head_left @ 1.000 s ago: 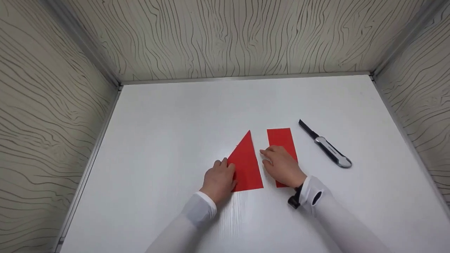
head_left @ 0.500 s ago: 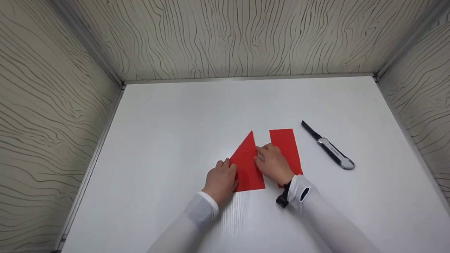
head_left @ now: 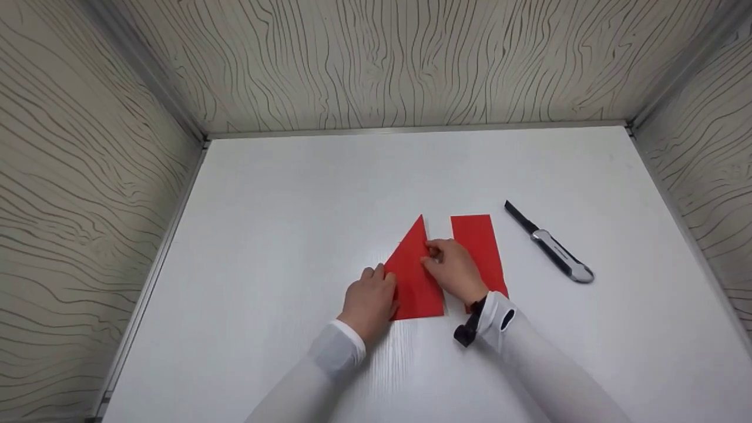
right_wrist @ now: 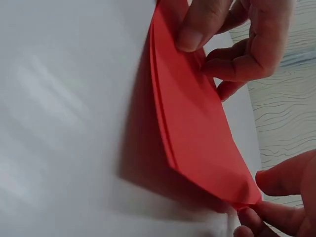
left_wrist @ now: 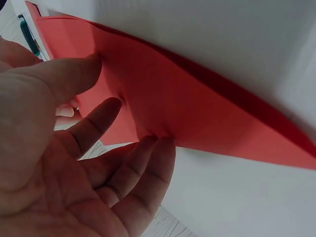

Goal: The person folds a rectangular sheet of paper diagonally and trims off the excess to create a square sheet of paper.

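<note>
A folded piece of red paper [head_left: 413,276], pointed at its far end, lies in the middle of the white table. My left hand [head_left: 369,299] presses its left side; in the left wrist view the thumb and fingertips [left_wrist: 111,106] bear on the paper's surface. My right hand [head_left: 455,270] pinches the right edge between thumb and fingers, as the right wrist view shows close up. Along the near side the paper layers [right_wrist: 197,113] bow up and cast a shadow on the table. A second red paper strip [head_left: 479,247] lies partly under the right hand and wrist.
A utility knife [head_left: 555,251] with its dark blade out lies right of the strip, blade pointing away and left. Wood-patterned walls [head_left: 376,64] enclose the table [head_left: 294,194] at the back and both sides. A small black device [head_left: 466,336] hangs at the right wrist.
My right hand has moved left from over the red strip to the folded paper's right edge, which it now pinches. The left hand keeps its place; the knife has not moved.
</note>
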The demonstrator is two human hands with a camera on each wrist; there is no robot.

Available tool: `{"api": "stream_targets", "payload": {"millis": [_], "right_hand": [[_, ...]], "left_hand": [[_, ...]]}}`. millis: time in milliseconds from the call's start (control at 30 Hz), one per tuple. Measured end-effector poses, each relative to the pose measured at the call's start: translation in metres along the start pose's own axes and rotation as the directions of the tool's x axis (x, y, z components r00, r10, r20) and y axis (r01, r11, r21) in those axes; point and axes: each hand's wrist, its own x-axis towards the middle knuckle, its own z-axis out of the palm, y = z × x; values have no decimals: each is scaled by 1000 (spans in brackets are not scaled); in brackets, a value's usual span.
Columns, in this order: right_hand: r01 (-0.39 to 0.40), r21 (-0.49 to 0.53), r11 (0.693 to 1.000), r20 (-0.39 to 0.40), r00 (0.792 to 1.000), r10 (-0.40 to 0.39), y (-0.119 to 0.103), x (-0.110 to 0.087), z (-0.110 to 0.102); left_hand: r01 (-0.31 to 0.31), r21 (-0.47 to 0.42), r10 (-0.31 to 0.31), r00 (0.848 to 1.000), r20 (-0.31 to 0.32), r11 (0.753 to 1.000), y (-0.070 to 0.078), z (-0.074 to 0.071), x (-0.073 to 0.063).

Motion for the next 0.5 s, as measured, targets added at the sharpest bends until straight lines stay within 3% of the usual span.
{"api": "stream_targets", "payload": {"millis": [133, 233, 300, 367, 433, 500], "right_hand": [[-65, 174, 983, 25, 998, 61, 1, 2, 0], [-91, 208, 974, 40, 996, 85, 0, 2, 2], [-95, 218, 971, 40, 995, 88, -2, 0, 2], [-94, 237, 967, 24, 996, 91, -4, -3, 0], [-83, 266, 960, -7, 996, 88, -6, -7, -2], [-68, 302, 951, -38, 996, 84, -9, -12, -7]], "left_hand": [[2, 11, -2, 1000, 4, 1000, 0, 1, 1], [1, 9, -1, 1000, 12, 1000, -3, 1, 1], [8, -26, -7, 1000, 9, 1000, -5, 2, 1], [43, -128, -42, 999, 12, 991, -7, 1, 1], [88, -276, -88, 996, 9, 957, -10, 0, 0], [135, -442, -134, 990, 33, 887, -13, -2, -1]]}}
